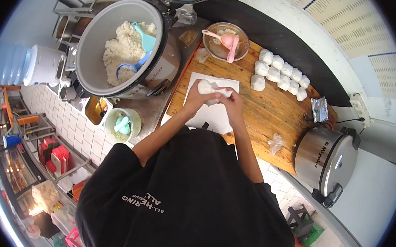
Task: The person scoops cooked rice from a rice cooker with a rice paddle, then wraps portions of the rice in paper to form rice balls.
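Observation:
My left hand (197, 100) and my right hand (233, 104) meet over a stack of white paper sheets (193, 118) on the wooden table. Between them is a white rice bundle (205, 86) in a partly folded paper wrapper. The fingers of my left hand curl round the bundle's left side. My right hand pinches the wrapper on the other side. Left of the hands stands a large open rice cooker (87, 28) with cooked rice (121, 44), a teal scoop (145, 38) and a blue scoop (140, 63) in it.
Several white wrapped bundles (273, 74) stand in rows at the back right. Behind my hands, a metal bowl (212, 52) holds pink spoons (229, 41). A closed Miyako cooker (313, 152) is at the right edge; a tub (135, 130) with a mint-green scoop is at left.

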### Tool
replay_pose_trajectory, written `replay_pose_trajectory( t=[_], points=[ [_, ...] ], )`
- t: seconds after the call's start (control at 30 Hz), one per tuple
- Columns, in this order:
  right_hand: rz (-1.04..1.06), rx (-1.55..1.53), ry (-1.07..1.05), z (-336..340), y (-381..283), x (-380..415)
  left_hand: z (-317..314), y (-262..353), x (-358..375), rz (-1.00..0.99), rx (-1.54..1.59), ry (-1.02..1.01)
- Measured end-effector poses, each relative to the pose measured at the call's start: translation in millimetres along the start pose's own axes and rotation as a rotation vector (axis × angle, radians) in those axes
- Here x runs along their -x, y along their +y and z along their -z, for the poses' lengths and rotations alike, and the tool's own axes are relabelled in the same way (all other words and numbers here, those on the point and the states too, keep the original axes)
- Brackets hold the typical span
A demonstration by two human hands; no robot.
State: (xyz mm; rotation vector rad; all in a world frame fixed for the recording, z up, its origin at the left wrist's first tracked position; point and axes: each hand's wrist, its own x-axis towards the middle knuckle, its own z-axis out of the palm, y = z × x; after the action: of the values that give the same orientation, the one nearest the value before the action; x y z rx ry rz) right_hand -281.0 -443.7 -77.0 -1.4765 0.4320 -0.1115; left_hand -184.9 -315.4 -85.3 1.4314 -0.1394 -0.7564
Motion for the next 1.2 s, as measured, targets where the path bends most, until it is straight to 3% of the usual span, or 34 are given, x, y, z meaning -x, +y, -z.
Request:
replay_pose_trajectory(
  t=[0.07, 0.2, 0.27, 0.33, 0.37, 0.4, 0.43, 0.53, 0.57, 0.6, 0.73, 0.77, 0.83, 0.87, 0.9, 0.97, 1.07, 1.13, 1.2],
  points=[
    [0.010, -0.626, 0.334, -13, -5, 3, -15, 23, 1, -0.044, 0.014, 0.005],
    [0.055, -0.832, 0.615, -30, -4, 8, -33, 36, 6, -0.123, -0.123, -0.227],
    [0.042, -0.884, 0.569, -25, -14, 13, -44, 45, 12, -0.286, -0.161, -0.363],
    [-0.012, -1.100, 0.373, -17, -21, 15, -59, 51, 15, -0.348, -0.183, -0.348],
    [-0.127, -1.194, 0.171, -6, -14, 17, -65, 50, 14, -0.482, -0.293, -0.364],
    [-0.115, -1.203, 0.185, -2, -5, 15, -71, 50, 11, -0.621, -0.401, -0.380],
    [-0.149, -1.238, 0.208, 1, 3, 14, -76, 49, 10, -0.618, -0.407, -0.399],
    [-0.213, -1.314, 0.259, 13, 18, 16, -93, 45, 2, -0.086, -0.585, -0.294],
    [-0.057, -0.963, 0.447, 23, 31, 19, -93, 11, -14, -0.084, -0.463, -0.225],
    [0.102, -0.601, 0.617, 38, 36, 16, -114, 6, -19, 0.076, -0.192, -0.140],
    [0.093, 0.108, 0.648, 77, 21, 30, -133, -18, -32, 0.239, 0.001, -0.346],
    [0.027, -0.069, 0.628, 95, 37, 25, -140, -13, -29, 0.252, 0.028, -0.402],
    [0.010, -0.262, 0.836, 126, 45, 14, -130, -33, -39, 0.184, -0.133, -0.332],
    [-0.104, -0.188, 0.949, 152, 66, 3, -119, -38, -42, 0.120, -0.291, -0.252],
    [-0.219, -0.109, 1.056, 181, 97, -10, -106, -12, -35, 0.104, -0.362, -0.352],
    [-0.214, 0.129, 1.200, 229, 155, -38, -66, -12, -32, 0.196, -0.331, -0.385],
    [-0.064, -0.047, 1.019, 262, 193, -72, -9, -19, -14, 0.309, -0.286, -0.296],
    [-0.033, -0.060, 0.884, 240, 154, -69, 30, -26, 3, 0.326, -0.297, -0.225],
    [-0.554, 1.023, 1.116, 219, 120, -70, 64, -33, 22, 0.342, -0.360, -0.146]
  ],
)
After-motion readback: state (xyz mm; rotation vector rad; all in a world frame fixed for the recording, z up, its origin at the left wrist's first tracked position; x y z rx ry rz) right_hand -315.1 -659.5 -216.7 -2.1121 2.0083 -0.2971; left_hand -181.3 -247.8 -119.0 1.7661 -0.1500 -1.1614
